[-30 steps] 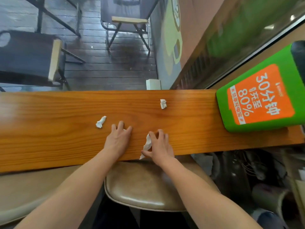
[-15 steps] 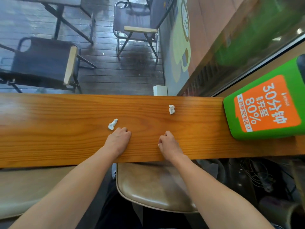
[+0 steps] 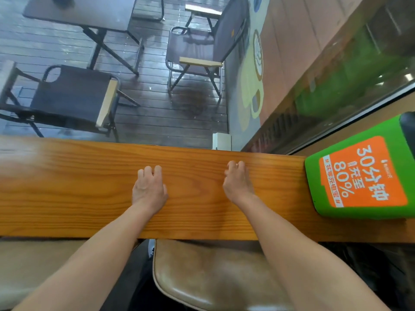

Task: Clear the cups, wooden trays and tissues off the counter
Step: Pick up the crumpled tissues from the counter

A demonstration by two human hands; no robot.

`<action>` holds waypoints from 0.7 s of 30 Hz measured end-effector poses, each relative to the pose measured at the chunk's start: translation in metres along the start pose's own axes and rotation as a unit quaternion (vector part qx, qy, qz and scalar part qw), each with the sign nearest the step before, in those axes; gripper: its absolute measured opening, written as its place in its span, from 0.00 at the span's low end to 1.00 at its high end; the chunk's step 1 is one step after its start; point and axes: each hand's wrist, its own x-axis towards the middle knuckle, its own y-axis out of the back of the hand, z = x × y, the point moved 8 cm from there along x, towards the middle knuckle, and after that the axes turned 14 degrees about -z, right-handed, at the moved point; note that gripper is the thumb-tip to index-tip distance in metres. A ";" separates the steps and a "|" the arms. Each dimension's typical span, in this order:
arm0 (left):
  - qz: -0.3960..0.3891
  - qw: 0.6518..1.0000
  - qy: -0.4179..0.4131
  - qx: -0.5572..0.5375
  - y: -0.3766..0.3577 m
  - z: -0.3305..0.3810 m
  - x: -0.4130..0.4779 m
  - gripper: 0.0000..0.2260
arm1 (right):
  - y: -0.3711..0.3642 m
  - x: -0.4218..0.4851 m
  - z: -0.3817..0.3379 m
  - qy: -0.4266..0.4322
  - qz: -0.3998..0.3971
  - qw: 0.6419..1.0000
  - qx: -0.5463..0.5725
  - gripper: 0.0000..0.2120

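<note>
Tissue gathering is judged in hand; left hand (image 3: 149, 190) and right hand (image 3: 237, 184) are laid on the desk (image 3: 67, 187), fingers (image 3: 148, 172) curled. No tissue is seen; whether one is gripped cannot be told; a lift is called for next.

Glossy orange-brown wooden counter (image 3: 67, 187) runs level from left to right
</note>
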 end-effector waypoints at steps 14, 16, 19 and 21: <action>-0.043 0.997 0.042 -0.055 -0.060 -0.016 0.015 0.06 | -0.053 0.039 0.023 0.008 -0.009 1.000 -0.005 0.13; -0.068 0.995 0.030 -0.066 -0.059 -0.010 0.016 0.05 | -0.056 0.037 0.019 -0.006 -0.050 0.999 0.001 0.11; -0.124 0.991 0.016 -0.041 -0.054 -0.003 0.017 0.09 | -0.057 0.028 0.017 -0.041 -0.110 0.993 -0.021 0.12; -0.155 0.988 0.007 -0.025 -0.047 0.003 0.016 0.12 | -0.053 0.018 0.016 -0.050 -0.129 0.990 -0.037 0.12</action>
